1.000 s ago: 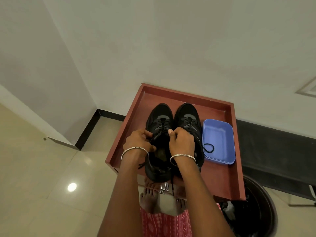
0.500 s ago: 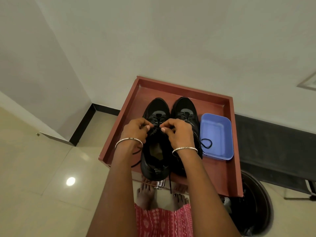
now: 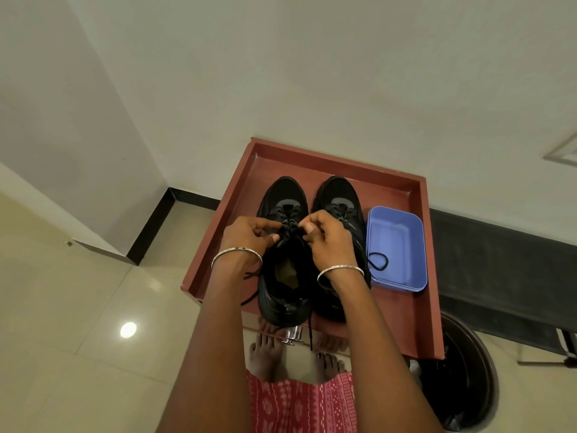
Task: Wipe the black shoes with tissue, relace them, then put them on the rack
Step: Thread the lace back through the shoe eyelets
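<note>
On that red-brown stand (image 3: 401, 323) by the wall, you've got both black shoes side by side, toes to the wall, and you're working on the left shoe (image 3: 282, 295). Your left hand (image 3: 249, 234) and right hand (image 3: 327, 242) are nearly together over the tongue, each pinching the black lace (image 3: 291, 232). Guessing you keep them that close so the lace feeds through an eyelet without slipping? (poster 1)

Looks that way to me. Heel towards you puts the eyelets right under your fingers, and the shoe sits flat on the stand, so neither hand has to steady it. The right shoe (image 3: 338, 198) looks laced up front, though your wrist hides the rest. The blue tub (image 3: 398, 232) just beside it has a loop of black lace (image 3: 378, 261) lying in it; can't tell if it's attached to anything. (poster 2)

Compared with a second ago, your hands have crept a bit toward the toe and the fingertips have closed in; back then they were spread either side of the opening. (poster 1)

Shoes and tub haven't budged. One lace end (image 3: 310, 334) dangles off the front edge, so relacing isn't finished, I reckon. (poster 2)
</note>
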{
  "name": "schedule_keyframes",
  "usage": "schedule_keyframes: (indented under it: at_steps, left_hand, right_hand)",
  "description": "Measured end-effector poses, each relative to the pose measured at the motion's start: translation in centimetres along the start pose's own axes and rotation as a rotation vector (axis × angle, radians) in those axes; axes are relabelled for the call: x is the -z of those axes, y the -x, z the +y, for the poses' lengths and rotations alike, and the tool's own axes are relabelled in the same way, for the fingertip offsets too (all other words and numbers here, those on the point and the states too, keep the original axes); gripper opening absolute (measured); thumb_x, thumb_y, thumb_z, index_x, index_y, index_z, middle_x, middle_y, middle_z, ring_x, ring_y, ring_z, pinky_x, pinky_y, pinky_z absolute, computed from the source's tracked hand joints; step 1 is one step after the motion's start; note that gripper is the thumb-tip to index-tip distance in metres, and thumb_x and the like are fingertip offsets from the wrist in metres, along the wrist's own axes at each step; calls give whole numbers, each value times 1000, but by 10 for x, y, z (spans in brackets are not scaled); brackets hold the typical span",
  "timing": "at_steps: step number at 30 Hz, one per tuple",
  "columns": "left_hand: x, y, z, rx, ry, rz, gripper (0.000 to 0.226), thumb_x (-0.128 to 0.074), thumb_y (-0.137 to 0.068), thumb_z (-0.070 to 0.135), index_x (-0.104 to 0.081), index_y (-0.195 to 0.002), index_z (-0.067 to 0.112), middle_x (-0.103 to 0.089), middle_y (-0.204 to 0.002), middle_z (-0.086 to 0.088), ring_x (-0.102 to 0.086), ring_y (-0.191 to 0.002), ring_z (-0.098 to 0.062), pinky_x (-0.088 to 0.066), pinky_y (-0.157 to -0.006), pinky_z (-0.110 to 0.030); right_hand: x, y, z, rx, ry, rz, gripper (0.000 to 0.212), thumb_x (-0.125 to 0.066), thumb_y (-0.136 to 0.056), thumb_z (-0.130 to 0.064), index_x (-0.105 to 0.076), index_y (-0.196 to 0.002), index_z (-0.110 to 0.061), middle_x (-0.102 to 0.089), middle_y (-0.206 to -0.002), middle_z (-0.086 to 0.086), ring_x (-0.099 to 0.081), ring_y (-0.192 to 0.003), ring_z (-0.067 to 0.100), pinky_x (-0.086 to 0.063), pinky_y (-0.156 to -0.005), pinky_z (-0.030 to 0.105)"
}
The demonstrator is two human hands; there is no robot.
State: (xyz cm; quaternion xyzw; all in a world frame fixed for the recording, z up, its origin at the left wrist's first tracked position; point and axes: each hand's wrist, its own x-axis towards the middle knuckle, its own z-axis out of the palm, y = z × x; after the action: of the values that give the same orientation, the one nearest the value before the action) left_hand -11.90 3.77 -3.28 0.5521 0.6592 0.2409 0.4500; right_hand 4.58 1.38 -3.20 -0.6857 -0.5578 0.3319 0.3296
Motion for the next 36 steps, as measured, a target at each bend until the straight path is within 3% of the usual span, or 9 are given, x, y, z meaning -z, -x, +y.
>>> schedule_keyframes:
  at_steps: [3,8,12,15,18,22,25,32,36]
  left_hand:
    - [1,-1,-2,15,49,19,22,-75,-85,9,-76,-97,28,-72,-85,-2,-70,-85,-20,-60,-86,-43]
    - [-1,-1,-2,-9,74,43,26,-78,-82,8,-75,-80,34,-73,-86,-3,-70,-87,-21,-60,-85,-45]
    - [-2,1,1,-22,62,54,22,-78,-81,9,-76,-83,30,-74,-82,0,-71,-82,-17,-60,-83,-42]
    - [-5,3,6,-34,39,57,17,-78,-82,8,-78,-90,23,-73,-83,0,-68,-79,-12,-60,-80,-32]
    - [-9,5,11,-66,-30,89,15,-79,-81,9,-78,-89,21,-72,-82,0,-67,-79,-10,-54,-75,-21]
    - [-15,4,15,-95,-111,124,13,-75,-85,12,-72,-81,23,-71,-80,2,-65,-77,-12,-55,-78,-29]
    - [-17,5,17,-137,-97,128,11,-64,-92,6,-69,-88,15,-70,-89,-2,-65,-85,-16,-54,-81,-31]
    - [-14,7,14,-137,104,167,12,-61,-95,4,-70,-94,12,-68,-86,0,-62,-75,-5,-47,-69,-14]
    - [-14,5,12,-71,160,182,12,-66,-92,7,-72,-90,17,-71,-82,0,-64,-72,-9,-54,-71,-27]
  right_hand:
    - [3,-2,1,-34,-14,-34,19,-65,-93,-6,-69,-93,-24,-72,-93,-6,-69,-88,12,-58,-88,40]
    - [-4,0,-1,23,104,22,14,-68,-92,-12,-64,-86,-24,-69,-87,-4,-66,-80,17,-57,-79,42]
    - [-6,3,-6,127,268,13,11,-57,-98,-14,-58,-95,-24,-61,-90,-4,-56,-82,17,-45,-66,34]
    - [-3,3,-4,79,209,-7,15,-54,-98,-15,-54,-93,-30,-58,-90,-8,-54,-81,14,-35,-62,28]
    - [-3,3,-2,6,126,2,15,-53,-96,-17,-52,-91,-32,-61,-86,-10,-58,-78,13,-38,-64,29]
    - [-3,3,-3,-30,97,10,14,-55,-97,-19,-54,-89,-31,-64,-87,-11,-58,-76,13,-37,-66,29]
    - [-5,3,-3,-38,112,33,15,-56,-97,-19,-54,-89,-30,-64,-86,-10,-58,-74,15,-39,-66,30]
    - [-6,3,-3,-39,123,64,15,-56,-97,-18,-53,-87,-30,-65,-83,-7,-59,-73,18,-38,-65,30]
    - [-6,4,-4,-34,123,53,14,-57,-98,-19,-55,-88,-29,-67,-85,-7,-59,-75,17,-38,-68,30]
